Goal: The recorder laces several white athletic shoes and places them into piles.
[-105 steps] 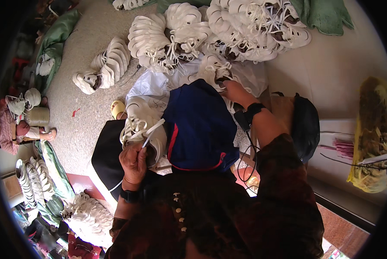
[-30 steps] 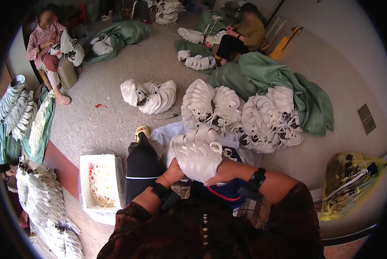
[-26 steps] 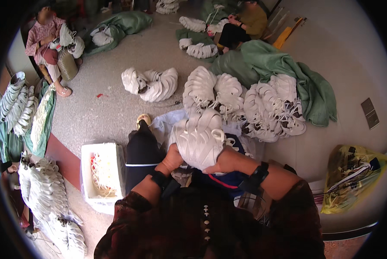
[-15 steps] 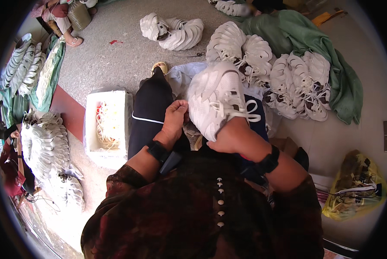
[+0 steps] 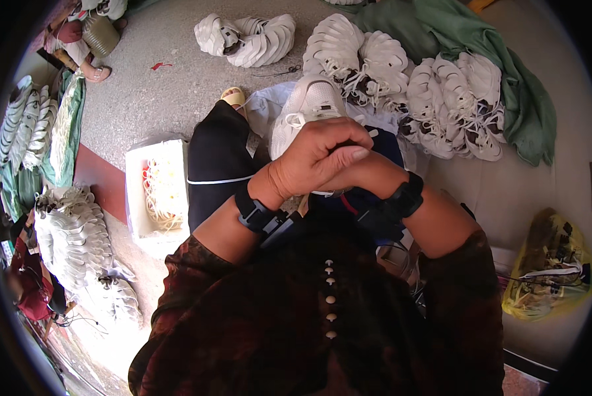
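Observation:
A white sneaker (image 5: 312, 98) rests in front of me over my lap, toe pointing away, with a looped white lace (image 5: 296, 120) on its upper. My left hand (image 5: 319, 148) lies across the sneaker's opening, its fingers curled and its thumb pointing right. A small white tip (image 5: 373, 132) shows beside those fingertips; what they hold is hidden. Beneath it, my right hand (image 5: 356, 173) comes in from the right at the heel end of the sneaker. Its fingers are covered by the left hand and cannot be seen.
A white foam box (image 5: 157, 191) of pale laces stands to my left. Rows of nested white sneakers (image 5: 444, 109) lie ahead right beside a green sack (image 5: 500, 72); another stack (image 5: 74, 241) is at left. A yellow bag (image 5: 550, 267) sits at right. Another person's foot (image 5: 98, 72) shows far left.
My left hand has moved from the sneaker's left side to over its opening, covering my right hand. The sneaker has turned more upright, toe away, and sits slightly farther left.

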The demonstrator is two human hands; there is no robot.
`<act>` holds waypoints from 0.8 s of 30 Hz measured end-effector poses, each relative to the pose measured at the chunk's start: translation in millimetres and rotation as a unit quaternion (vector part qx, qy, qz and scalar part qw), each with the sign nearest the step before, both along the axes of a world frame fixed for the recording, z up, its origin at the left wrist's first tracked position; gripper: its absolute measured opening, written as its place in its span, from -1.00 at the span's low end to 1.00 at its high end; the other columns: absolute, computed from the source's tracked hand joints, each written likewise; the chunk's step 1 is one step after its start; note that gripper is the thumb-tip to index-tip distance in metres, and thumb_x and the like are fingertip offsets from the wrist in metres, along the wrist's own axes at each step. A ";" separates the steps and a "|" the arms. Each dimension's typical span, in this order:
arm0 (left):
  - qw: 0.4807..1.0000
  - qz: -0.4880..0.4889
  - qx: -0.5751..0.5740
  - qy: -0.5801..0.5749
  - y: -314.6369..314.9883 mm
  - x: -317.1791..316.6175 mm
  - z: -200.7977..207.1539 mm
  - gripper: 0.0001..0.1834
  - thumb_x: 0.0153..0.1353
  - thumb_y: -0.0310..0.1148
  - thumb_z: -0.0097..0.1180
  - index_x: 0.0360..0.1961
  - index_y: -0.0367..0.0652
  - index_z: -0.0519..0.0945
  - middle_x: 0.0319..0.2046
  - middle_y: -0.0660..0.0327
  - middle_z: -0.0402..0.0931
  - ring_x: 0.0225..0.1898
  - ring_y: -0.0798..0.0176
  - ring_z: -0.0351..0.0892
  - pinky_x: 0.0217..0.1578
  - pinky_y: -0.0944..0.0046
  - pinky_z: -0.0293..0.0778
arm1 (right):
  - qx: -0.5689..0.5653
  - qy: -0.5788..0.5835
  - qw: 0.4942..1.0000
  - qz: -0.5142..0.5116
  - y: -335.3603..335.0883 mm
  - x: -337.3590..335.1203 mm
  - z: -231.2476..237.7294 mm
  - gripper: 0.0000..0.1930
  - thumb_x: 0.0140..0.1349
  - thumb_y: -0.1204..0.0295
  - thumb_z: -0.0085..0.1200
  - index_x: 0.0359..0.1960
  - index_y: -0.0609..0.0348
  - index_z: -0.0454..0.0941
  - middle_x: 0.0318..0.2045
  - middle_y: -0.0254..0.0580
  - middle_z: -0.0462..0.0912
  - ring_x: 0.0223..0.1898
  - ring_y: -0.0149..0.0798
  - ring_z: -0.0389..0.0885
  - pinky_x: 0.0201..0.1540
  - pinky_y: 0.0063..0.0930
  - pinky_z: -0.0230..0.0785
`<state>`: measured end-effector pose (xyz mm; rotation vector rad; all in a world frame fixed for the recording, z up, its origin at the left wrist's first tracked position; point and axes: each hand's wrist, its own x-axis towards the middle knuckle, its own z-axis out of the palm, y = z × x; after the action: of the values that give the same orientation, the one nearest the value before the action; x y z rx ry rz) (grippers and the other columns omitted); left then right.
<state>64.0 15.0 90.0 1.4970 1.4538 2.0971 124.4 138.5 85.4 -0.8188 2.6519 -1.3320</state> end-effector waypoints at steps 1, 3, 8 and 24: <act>0.999 -0.014 0.007 -0.037 1.9 0.7 3.1 -0.78 0.19 -0.31 0.02 -0.34 -0.29 0.51 -0.44 0.12 0.52 -0.38 0.18 0.53 -0.30 0.32 0.41 | 0.041 -0.020 0.999 0.001 -0.7 1.2 5.3 -0.70 0.04 0.34 0.08 -0.21 0.24 0.48 -0.28 -0.11 0.56 -0.23 -0.21 0.55 -0.16 -0.35 0.37; 0.998 -0.041 -0.009 -0.054 5.5 3.6 1.2 -0.77 0.20 -0.31 0.00 -0.33 -0.30 0.51 -0.42 0.12 0.52 -0.36 0.20 0.53 -0.28 0.32 0.41 | 0.122 -0.060 0.991 -0.001 -0.6 6.1 16.1 -0.75 0.06 0.40 0.05 -0.25 0.27 0.48 -0.29 -0.11 0.55 -0.26 -0.23 0.56 -0.20 -0.36 0.38; 0.992 -0.060 -0.059 -0.092 12.1 3.9 -2.3 -0.55 0.27 -0.09 -0.16 -0.20 -0.35 0.48 -0.39 0.15 0.51 -0.30 0.31 0.48 -0.20 0.36 0.37 | 0.087 0.041 0.981 -0.166 13.9 25.5 41.8 -0.83 0.12 0.44 -0.01 -0.39 0.33 0.50 -0.48 -0.12 0.56 -0.42 -0.33 0.55 -0.36 -0.44 0.38; 0.952 -0.021 -0.277 -0.124 18.7 18.8 6.7 -0.76 0.22 -0.30 0.01 -0.37 -0.31 0.55 -0.67 0.35 0.36 -0.65 0.53 0.24 -0.60 0.50 0.17 | 0.105 -0.183 0.852 -0.480 312.8 46.3 -110.5 -0.79 -0.07 0.33 0.15 -0.64 0.19 0.47 -0.66 -0.21 0.52 -0.64 -0.34 0.45 -0.52 -0.50 0.29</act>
<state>82.7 33.6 96.8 0.9994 1.6967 1.5840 170.6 451.3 -25.1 0.8423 2.8200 -1.0688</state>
